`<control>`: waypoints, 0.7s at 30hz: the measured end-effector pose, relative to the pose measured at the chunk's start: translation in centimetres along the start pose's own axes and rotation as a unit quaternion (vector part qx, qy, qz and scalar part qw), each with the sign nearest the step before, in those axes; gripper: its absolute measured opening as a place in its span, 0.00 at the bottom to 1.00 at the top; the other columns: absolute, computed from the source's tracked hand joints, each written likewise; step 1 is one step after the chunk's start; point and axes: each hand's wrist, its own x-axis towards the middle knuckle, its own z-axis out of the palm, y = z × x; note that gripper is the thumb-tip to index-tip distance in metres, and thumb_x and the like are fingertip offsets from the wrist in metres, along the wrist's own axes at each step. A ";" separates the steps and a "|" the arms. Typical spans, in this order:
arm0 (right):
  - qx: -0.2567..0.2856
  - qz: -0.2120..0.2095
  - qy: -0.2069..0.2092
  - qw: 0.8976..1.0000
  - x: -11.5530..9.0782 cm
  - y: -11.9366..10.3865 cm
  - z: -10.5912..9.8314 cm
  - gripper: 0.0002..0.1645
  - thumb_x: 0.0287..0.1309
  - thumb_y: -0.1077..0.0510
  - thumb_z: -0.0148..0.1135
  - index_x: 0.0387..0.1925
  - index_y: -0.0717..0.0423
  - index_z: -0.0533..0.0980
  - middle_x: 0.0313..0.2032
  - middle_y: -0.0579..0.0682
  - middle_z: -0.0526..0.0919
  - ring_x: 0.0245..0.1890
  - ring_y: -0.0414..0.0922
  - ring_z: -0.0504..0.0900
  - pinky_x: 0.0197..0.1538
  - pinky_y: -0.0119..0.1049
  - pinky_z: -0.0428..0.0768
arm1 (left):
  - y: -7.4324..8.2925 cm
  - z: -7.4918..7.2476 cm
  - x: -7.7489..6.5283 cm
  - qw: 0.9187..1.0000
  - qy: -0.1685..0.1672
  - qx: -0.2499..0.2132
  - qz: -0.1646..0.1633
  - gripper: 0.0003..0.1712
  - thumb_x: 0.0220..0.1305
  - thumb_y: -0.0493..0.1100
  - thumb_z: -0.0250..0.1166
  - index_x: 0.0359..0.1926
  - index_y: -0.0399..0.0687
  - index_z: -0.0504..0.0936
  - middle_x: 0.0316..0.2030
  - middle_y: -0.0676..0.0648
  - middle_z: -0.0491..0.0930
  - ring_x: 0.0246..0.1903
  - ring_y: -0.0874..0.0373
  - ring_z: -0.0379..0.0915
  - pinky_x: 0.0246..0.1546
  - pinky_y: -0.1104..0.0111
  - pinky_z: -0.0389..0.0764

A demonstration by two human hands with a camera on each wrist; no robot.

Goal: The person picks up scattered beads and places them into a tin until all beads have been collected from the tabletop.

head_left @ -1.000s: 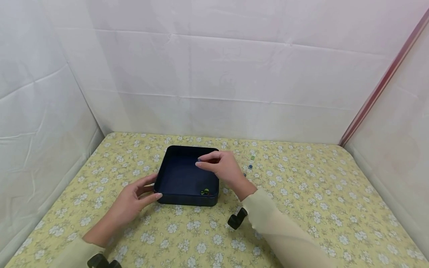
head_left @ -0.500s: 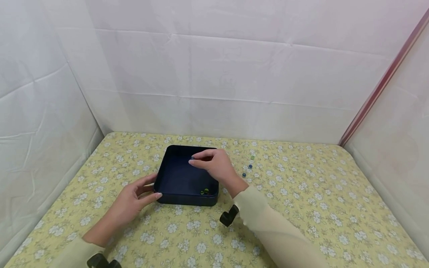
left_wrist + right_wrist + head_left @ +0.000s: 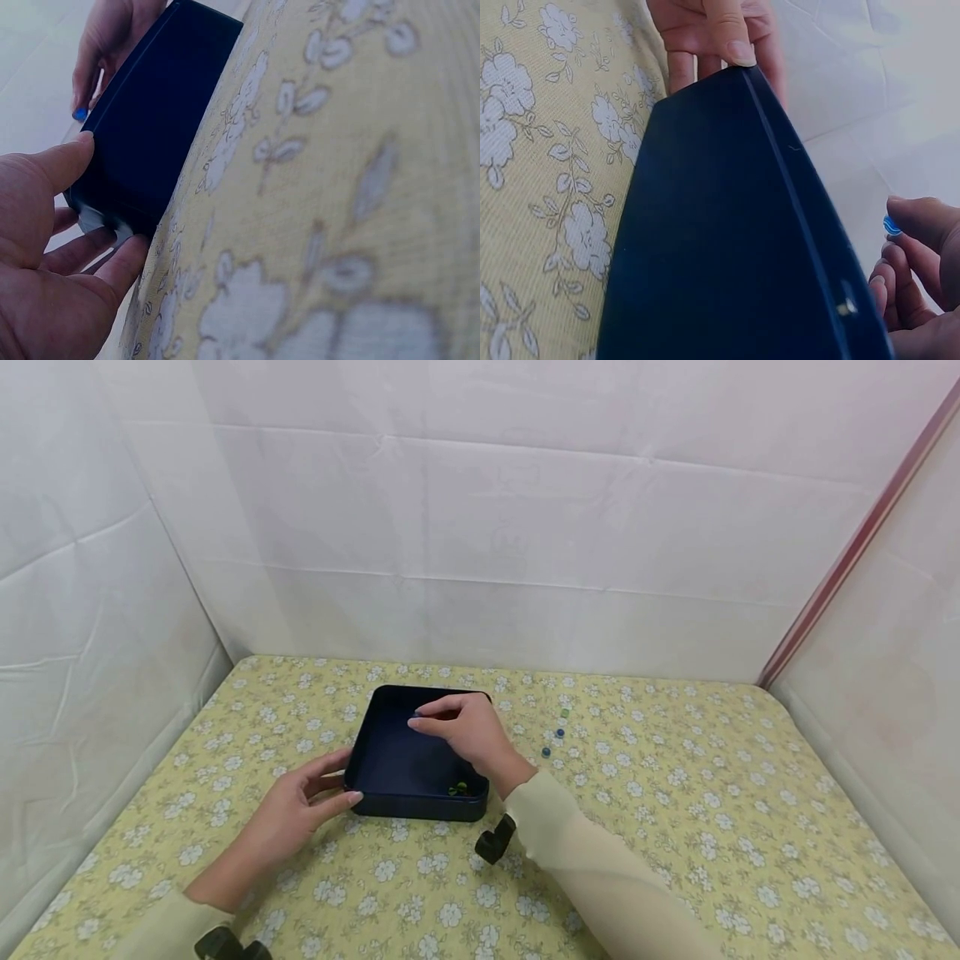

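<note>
My left hand grips the near left corner of a square dark blue box. In the left wrist view its thumb is at the rim and its fingers bend around the corner. Over the inside of the box, my right hand pinches a small blue marble with white swirls between thumb and forefinger. Inside the box's near right corner lie several green and dark marbles, partly hidden by the front wall.
To the right of the box, two blue marbles and a pale green one lie in a slanting row on the yellow flowered tablecloth. White sheeting closes off the back and sides.
My right hand has moved left over the box with the blue marble, uncovering the nearer blue marble on the table. The left hand and the box have stayed in place.
</note>
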 end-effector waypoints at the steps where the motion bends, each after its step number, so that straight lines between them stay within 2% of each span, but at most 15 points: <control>1: 0.000 0.003 0.000 1.000 0.1 0.0 0.1 0.16 0.59 0.50 0.76 0.47 0.50 0.89 0.49 0.46 0.87 0.47 0.43 0.85 0.56 0.51 0.85 | 0.0 0.0 0.0 1.000 -0.001 -0.001 0.000 0.43 0.70 0.54 0.68 0.79 0.49 0.61 0.74 0.36 0.65 0.68 0.35 0.70 0.53 0.69 0.86; 11: -0.012 0.029 0.004 0.999 0.9 0.4 0.9 0.11 0.57 0.49 0.77 0.43 0.44 0.90 0.50 0.44 0.87 0.52 0.45 0.84 0.53 0.43 0.85 | -0.1 0.1 0.1 1.000 0.001 -0.001 0.001 0.43 0.70 0.53 0.68 0.79 0.50 0.62 0.74 0.36 0.66 0.67 0.36 0.71 0.53 0.71 0.85; 15: -0.022 0.046 0.010 0.999 1.4 0.5 1.2 0.11 0.56 0.49 0.78 0.42 0.43 0.90 0.50 0.43 0.87 0.53 0.46 0.84 0.56 0.44 0.85 | 0.0 0.0 0.1 1.000 0.000 0.000 0.001 0.43 0.70 0.54 0.68 0.79 0.50 0.62 0.74 0.36 0.66 0.68 0.36 0.71 0.53 0.70 0.85; 21: -0.029 0.070 0.010 0.997 1.8 0.3 1.7 0.10 0.56 0.49 0.79 0.40 0.44 0.91 0.48 0.43 0.87 0.50 0.45 0.85 0.54 0.43 0.86 | 0.0 0.0 0.0 1.000 0.001 0.000 -0.003 0.43 0.70 0.54 0.68 0.79 0.50 0.62 0.74 0.36 0.66 0.68 0.36 0.71 0.53 0.70 0.85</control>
